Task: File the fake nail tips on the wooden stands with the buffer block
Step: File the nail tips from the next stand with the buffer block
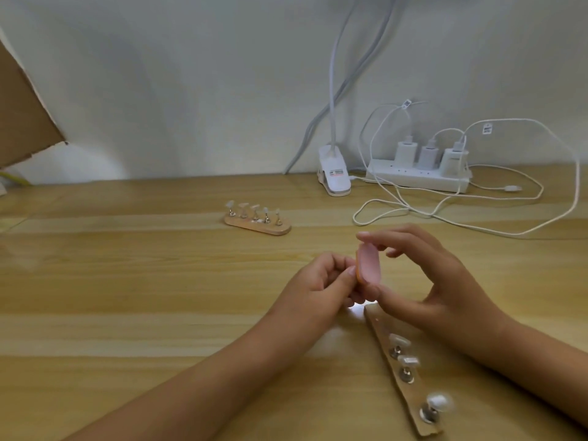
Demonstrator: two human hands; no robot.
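Observation:
A pink buffer block stands upright above the table, pinched between the thumb and fingers of my right hand. My left hand is curled against the block's left side; whatever its fingers hold is hidden. Just below the hands lies a wooden stand running toward the lower right, with three clear nail tips on metal pegs. A second wooden stand with several nail tips sits farther back, left of centre.
A white clip lamp and a power strip with three chargers stand at the back by the wall. Loose white cables loop over the table behind my right hand. A cardboard flap juts in at the left.

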